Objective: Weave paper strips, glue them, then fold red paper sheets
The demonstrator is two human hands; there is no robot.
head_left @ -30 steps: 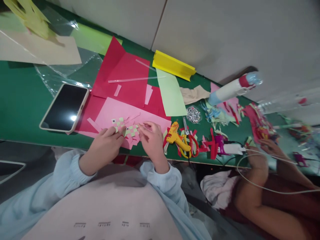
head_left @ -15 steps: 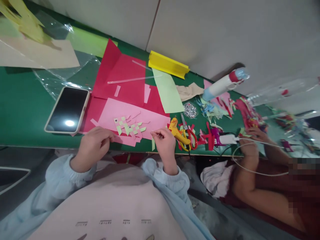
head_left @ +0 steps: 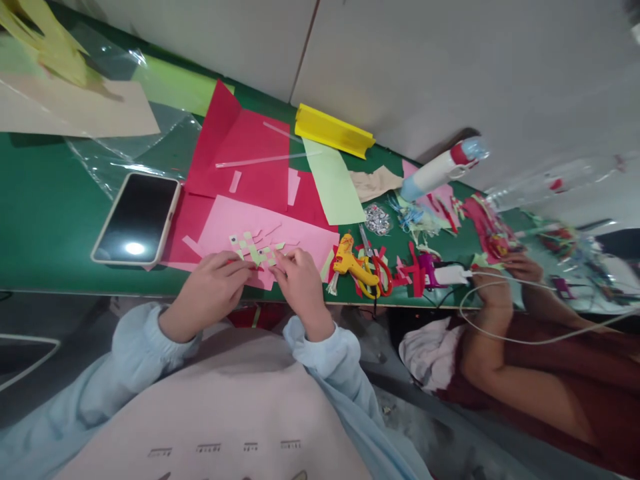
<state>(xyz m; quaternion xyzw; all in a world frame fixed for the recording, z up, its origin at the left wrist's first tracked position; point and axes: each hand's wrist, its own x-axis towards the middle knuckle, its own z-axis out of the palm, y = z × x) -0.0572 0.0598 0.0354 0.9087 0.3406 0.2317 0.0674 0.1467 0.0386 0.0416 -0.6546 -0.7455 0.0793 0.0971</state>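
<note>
Green-and-pink woven paper pieces (head_left: 248,245) on pink sheet (head_left: 235,215), near side of worktop (head_left: 45,207). My right hand (head_left: 301,283): fingers at right piece's edge; my left hand (head_left: 213,287): fingers bunched near-left; can't tell whether either clamps. Yellow glue gun (head_left: 351,265) right, phone (head_left: 137,220) left.

There were 2 checkered paper pieces (head_left: 248,245), 2 clear sticks (head_left: 250,161), 1 phone (head_left: 137,217), 1 yellow glue gun (head_left: 352,264), 1 white-and-blue bottle (head_left: 436,175) and 1 clear bottle (head_left: 540,185), plus the wearer's 2 hands (head_left: 213,285) and a co-worker's 2 hands (head_left: 494,288).
</note>
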